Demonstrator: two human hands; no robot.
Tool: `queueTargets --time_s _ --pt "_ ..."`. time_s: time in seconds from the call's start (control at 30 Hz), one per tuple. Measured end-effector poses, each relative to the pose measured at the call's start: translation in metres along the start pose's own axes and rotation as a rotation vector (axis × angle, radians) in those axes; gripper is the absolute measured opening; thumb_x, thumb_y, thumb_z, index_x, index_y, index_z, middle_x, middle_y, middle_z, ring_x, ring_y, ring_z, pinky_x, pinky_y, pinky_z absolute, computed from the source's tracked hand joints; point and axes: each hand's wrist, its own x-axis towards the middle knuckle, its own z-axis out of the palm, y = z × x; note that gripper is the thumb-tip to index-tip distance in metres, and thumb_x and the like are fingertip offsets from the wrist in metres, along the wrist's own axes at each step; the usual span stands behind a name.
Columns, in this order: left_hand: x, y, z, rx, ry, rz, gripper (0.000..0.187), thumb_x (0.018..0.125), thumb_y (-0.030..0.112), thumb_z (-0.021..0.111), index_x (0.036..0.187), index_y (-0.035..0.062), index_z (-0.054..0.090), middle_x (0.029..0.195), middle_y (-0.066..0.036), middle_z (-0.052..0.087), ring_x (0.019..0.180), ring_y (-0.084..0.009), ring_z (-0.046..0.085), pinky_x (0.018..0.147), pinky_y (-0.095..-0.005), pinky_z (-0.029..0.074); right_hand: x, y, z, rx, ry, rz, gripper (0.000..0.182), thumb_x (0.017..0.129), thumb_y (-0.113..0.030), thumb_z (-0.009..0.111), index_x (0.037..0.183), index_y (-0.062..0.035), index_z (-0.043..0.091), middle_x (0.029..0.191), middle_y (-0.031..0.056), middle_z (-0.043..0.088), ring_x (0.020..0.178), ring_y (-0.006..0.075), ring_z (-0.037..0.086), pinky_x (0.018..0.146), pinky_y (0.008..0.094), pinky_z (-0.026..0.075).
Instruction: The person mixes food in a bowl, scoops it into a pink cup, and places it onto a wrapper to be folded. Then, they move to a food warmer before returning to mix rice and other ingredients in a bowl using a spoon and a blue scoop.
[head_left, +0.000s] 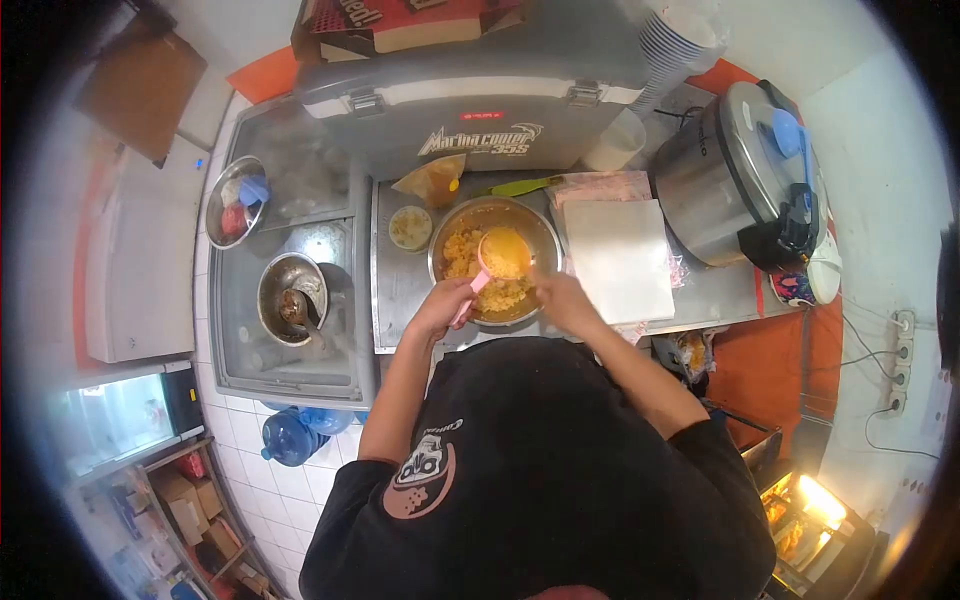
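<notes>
My left hand (445, 305) is closed round the handle of a pink scoop (479, 281), whose round cup is filled with yellow rice. The scoop is over a steel bowl (546, 222) that holds more yellow rice (461, 253). My right hand (565, 302) is at the bowl's right rim with its fingers curled in. What it grips is blurred and I cannot make it out. Left of the bowl stands a small round tub (410, 228), and behind it a bag of orange-brown contents (437, 181).
A stack of white paper sheets (620, 262) lies to the right, with a large steel rice cooker (715, 180) beyond. A grey cooler box (480, 130) stands behind. On the left, a glass-topped freezer (290, 372) carries a steel bowl with a ladle (293, 300) and another bowl (235, 203).
</notes>
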Motion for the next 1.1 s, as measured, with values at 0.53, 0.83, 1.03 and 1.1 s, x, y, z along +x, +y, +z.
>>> queueTargets --time_s 0.53,0.83,1.03,1.1 --pt "-0.005 -0.018 -0.006 -0.154 0.003 0.003 0.01 0.086 0.011 0.05 0.079 0.0045 0.052 0.061 -0.002 0.051 0.041 -0.0075 0.043 0.033 -0.0222 0.029 -0.001 0.004 0.021 0.247 0.179 0.011 0.031 0.089 -0.019 0.052 0.114 -0.0063 0.064 0.091 0.0231 0.066 0.083 0.0356 0.063 0.076 0.0432 0.049" --pt "-0.017 -0.019 0.002 -0.1 0.052 0.048 0.012 0.086 0.012 0.049 0.081 0.0031 0.055 0.061 -0.002 0.051 0.039 -0.0069 0.042 0.033 -0.0228 0.031 0.009 -0.011 0.007 0.19 0.179 0.244 0.036 0.082 -0.037 0.058 0.076 -0.0045 0.071 0.073 0.0196 0.065 0.07 0.0375 0.063 0.067 0.0436 0.05" --pt "-0.02 -0.027 -0.004 -0.048 0.11 0.08 0.012 0.086 0.012 0.05 0.081 0.0024 0.055 0.057 -0.002 0.05 0.034 -0.0082 0.039 0.032 -0.0231 0.03 0.027 0.001 -0.008 0.263 0.098 0.151 0.032 0.08 -0.036 0.056 0.077 -0.0078 0.073 0.076 0.0195 0.066 0.074 0.0362 0.064 0.07 0.044 0.05" --pt "-0.02 -0.023 -0.004 -0.045 0.1 0.099 0.012 0.086 0.011 0.05 0.084 0.0013 0.057 0.057 -0.002 0.05 0.035 -0.0082 0.04 0.032 -0.0231 0.03 0.032 0.005 -0.016 0.312 0.239 0.222 0.032 0.08 -0.035 0.056 0.076 -0.0084 0.073 0.077 0.0192 0.066 0.075 0.0361 0.064 0.071 0.0435 0.051"
